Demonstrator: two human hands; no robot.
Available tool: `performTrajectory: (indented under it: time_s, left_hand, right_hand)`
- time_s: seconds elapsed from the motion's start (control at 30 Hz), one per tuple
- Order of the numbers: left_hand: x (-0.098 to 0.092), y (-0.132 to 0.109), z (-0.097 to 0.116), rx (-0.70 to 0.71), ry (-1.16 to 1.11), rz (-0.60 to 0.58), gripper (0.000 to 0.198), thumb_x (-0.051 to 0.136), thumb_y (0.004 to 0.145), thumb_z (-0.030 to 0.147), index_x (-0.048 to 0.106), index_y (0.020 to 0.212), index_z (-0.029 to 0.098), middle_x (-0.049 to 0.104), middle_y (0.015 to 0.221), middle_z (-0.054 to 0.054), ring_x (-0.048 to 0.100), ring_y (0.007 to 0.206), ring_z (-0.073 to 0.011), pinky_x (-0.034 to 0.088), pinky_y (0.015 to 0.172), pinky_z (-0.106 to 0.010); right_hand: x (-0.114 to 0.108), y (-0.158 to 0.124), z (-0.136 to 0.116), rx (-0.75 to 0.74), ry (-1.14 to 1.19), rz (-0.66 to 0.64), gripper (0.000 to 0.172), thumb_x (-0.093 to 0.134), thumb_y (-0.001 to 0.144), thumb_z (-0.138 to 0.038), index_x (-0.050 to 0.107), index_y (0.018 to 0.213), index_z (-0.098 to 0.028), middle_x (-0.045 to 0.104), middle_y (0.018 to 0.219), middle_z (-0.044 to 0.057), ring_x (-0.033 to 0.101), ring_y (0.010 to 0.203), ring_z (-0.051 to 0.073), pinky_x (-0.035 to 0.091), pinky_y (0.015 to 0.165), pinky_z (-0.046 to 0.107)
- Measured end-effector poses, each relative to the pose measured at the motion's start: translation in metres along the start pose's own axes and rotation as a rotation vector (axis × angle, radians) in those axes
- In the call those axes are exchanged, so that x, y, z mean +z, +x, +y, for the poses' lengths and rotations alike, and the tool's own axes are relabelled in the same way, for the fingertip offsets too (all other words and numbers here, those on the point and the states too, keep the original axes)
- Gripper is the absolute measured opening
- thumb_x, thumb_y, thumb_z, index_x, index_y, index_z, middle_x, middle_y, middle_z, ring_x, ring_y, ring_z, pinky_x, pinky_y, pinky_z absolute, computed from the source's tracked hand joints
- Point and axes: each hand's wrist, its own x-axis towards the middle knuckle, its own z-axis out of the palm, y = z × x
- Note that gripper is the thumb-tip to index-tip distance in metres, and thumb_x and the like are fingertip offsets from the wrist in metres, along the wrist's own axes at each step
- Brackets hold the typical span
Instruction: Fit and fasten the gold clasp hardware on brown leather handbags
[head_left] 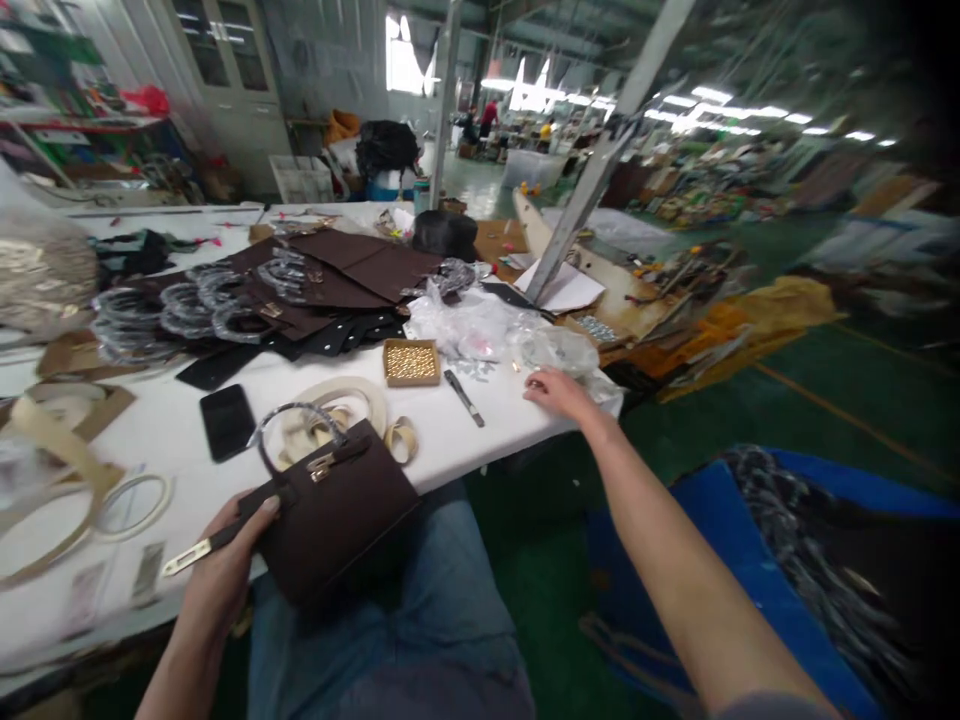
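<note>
My left hand (238, 535) grips a dark brown handbag (337, 505) by its left side, with the thumb on its front near the handle's base. The bag leans over my lap against the table edge. Its arched handle is wrapped in clear plastic, and a gold clasp (320, 467) sits on the front. A strap with a pale metal end (187, 557) sticks out past my left hand. At the table's right end, my right hand (555, 392) has its fingers bent together beside clear plastic bags (551, 345); whatever is in them is too small to name.
A box of small gold pieces (411, 362), a cutter knife (465, 398), a black phone (227, 422) and tape rolls (352, 400) lie on the white table. Behind them are brown bag panels (352, 265) and wrapped handles (191, 300). A blue bin (675, 570) stands at the right.
</note>
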Motion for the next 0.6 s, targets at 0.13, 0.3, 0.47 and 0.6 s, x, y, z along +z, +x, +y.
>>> performTrajectory:
  time_s: [0.13, 0.3, 0.47, 0.6]
  left_hand:
    - [-0.003, 0.000, -0.001, -0.039, -0.118, -0.081, 0.070, 0.090, 0.081, 0.070, 0.080, 0.127, 0.018, 0.085, 0.117, -0.011, 0.077, 0.112, -0.0335, 0.060, 0.094, -0.040]
    - [-0.004, -0.002, 0.000, -0.041, -0.126, -0.155, 0.064, 0.091, 0.085, 0.066, 0.082, 0.129, 0.020, 0.086, 0.122, -0.011, 0.077, 0.116, -0.0341, 0.058, 0.097, -0.039]
    - [0.001, 0.001, 0.001, -0.057, -0.163, -0.162, 0.064, 0.091, 0.087, 0.064, 0.081, 0.131, 0.019, 0.086, 0.125, -0.013, 0.077, 0.118, -0.0357, 0.059, 0.100, -0.042]
    - [0.002, 0.002, 0.001, -0.062, -0.151, -0.196, 0.069, 0.096, 0.081, 0.063, 0.081, 0.130, 0.017, 0.085, 0.127, -0.015, 0.078, 0.119, -0.0380, 0.061, 0.101, -0.045]
  right_hand:
    - [0.002, 0.011, 0.016, 0.117, -0.011, -0.074, 0.016, 0.095, 0.085, -0.025, 0.081, 0.086, -0.016, 0.079, 0.086, 0.013, 0.069, 0.075, 0.022, 0.050, 0.076, 0.033]
    - [0.012, -0.035, -0.042, 0.232, 0.047, 0.162, 0.029, 0.096, 0.084, -0.044, 0.088, 0.094, -0.018, 0.082, 0.092, 0.015, 0.071, 0.079, 0.028, 0.056, 0.081, 0.039]
    - [0.074, -0.130, -0.217, -0.251, 0.495, -0.095, 0.039, 0.068, 0.112, -0.054, 0.084, 0.139, -0.030, 0.077, 0.108, 0.008, 0.074, 0.096, 0.026, 0.060, 0.091, 0.038]
    - [0.137, -0.164, -0.322, -0.393, 0.402, -0.245, 0.057, 0.066, 0.115, -0.044, 0.058, 0.170, -0.027, 0.073, 0.125, 0.010, 0.075, 0.110, 0.028, 0.061, 0.100, 0.038]
